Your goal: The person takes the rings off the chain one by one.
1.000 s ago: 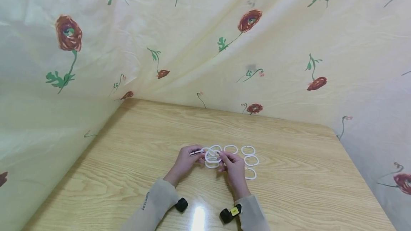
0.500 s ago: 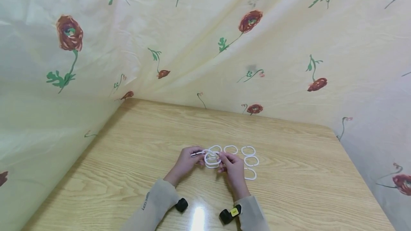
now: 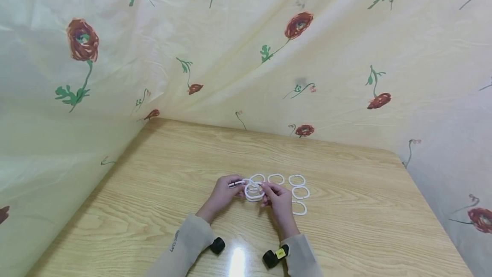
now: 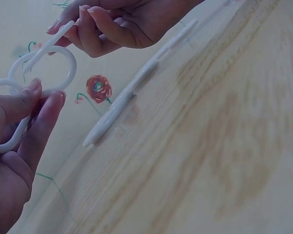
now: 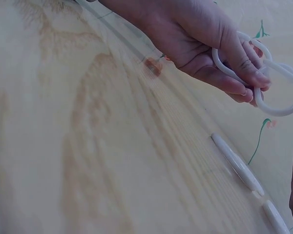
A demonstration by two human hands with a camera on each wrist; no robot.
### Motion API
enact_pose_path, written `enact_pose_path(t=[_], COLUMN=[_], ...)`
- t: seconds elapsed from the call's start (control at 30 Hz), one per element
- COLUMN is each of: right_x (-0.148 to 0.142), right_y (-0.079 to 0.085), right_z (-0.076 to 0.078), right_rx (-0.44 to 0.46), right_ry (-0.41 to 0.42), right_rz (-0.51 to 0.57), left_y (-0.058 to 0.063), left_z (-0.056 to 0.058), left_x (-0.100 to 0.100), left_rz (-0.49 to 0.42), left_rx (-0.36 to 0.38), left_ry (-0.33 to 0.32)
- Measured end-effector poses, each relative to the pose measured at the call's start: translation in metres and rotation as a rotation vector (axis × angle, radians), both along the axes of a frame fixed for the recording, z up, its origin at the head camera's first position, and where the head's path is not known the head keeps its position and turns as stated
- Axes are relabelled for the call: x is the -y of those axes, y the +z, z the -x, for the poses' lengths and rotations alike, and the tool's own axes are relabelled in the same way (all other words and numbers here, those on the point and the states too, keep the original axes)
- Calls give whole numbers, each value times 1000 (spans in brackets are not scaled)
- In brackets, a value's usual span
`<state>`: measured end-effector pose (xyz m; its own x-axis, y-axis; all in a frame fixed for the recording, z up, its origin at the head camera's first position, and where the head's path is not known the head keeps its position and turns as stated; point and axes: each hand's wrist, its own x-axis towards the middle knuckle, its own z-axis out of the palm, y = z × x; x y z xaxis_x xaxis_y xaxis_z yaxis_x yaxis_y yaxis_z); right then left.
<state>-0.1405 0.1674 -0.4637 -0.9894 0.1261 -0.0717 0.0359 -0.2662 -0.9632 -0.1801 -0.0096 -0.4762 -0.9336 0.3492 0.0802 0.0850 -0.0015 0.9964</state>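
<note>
My left hand (image 3: pixel 223 191) grips white plastic chain links in front of me, thumb against fingers. In the left wrist view one link lies in its palm, and a second oval link (image 4: pixel 74 68) passes through it at the fingertips. My right hand (image 3: pixel 282 200) pinches another white chain link (image 4: pixel 50 44), seen nearly edge-on, which crosses the second link. The right wrist view shows this link (image 5: pixel 218 61) behind the right thumb, overlapping the one from the left hand. Both hands are close together, held above the table.
Several loose white links lie flat on the wooden table (image 3: pixel 346 183), among them one link (image 3: pixel 276 174) behind the hands and one link (image 3: pixel 306 208) beside the right wrist. A flowered cloth (image 3: pixel 230 76) hangs along the back and sides.
Both hands stay nearly in place. The held links have tilted and shifted slightly, dipping a little toward the left hand.
</note>
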Motion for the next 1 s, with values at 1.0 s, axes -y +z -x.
enact_pose_path(t=[1.0], right_x=[2], right_y=[4], right_z=[-4], right_rx=[-55], right_ry=[-12], right_rz=[-44], left_y=[-1], left_z=[1], left_x=[0], left_rz=[5], left_rx=[33], left_ry=[-13])
